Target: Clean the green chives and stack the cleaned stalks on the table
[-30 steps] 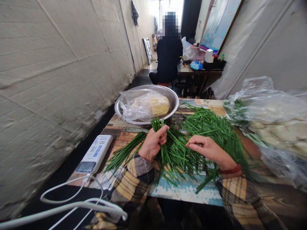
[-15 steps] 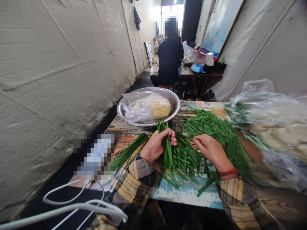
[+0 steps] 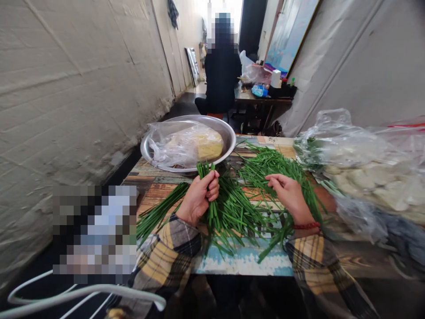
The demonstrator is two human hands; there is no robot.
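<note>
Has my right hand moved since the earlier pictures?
Yes. Judged against the basin, your right hand has shifted to the right and a little farther forward over the table.

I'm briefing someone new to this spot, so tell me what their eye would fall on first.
Probably the bright green stalks, spread over the middle of the table, with one bunch clasped in the left hand's grip. Next, the wide metal basin at the table's far left, with a clear bag in it. Then the bulky plastic bag on the right, pale pieces showing through.
</note>
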